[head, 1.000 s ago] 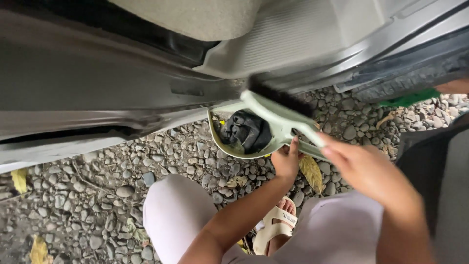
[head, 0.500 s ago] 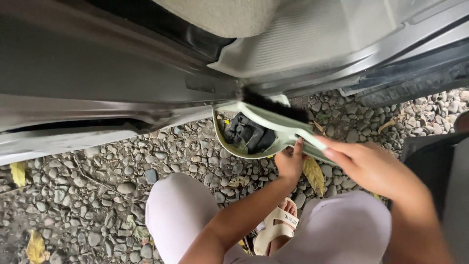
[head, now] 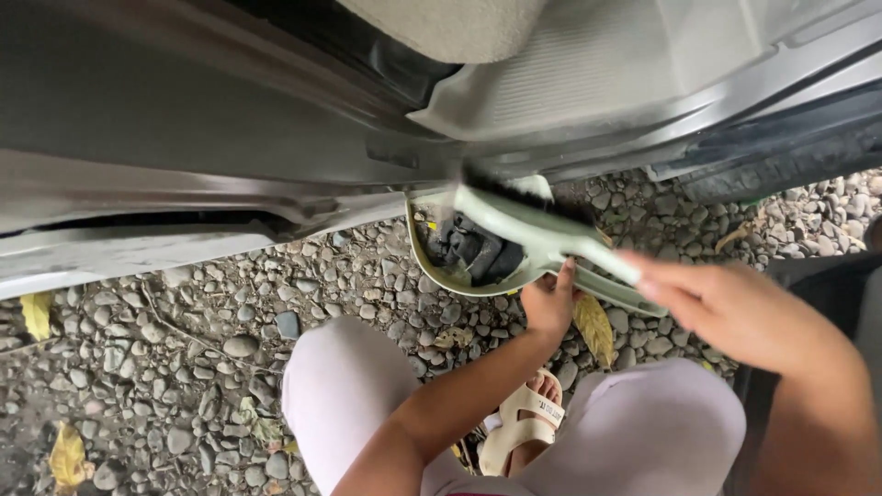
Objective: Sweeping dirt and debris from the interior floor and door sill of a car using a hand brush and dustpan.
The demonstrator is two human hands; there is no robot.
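My left hand (head: 549,301) grips the rim of a pale green dustpan (head: 439,266) and holds it under the grey sill of an open car door (head: 276,197). Dark debris and dirt (head: 473,248) lie inside the pan. My right hand (head: 735,308) holds the handle of a pale green hand brush (head: 533,225). Its dark bristles rest against the sill edge, right above the pan. My knees in light trousers (head: 349,386) are below the hands.
The ground is grey gravel (head: 184,367) with a few yellow leaves (head: 593,326). A ribbed grey floor mat (head: 588,73) and a beige seat edge (head: 450,23) lie inside the car. My foot wears a cream sandal (head: 524,427).
The brush has moved up from over the pan to the sill edge. The view has shifted so the car floor fills more of the top.
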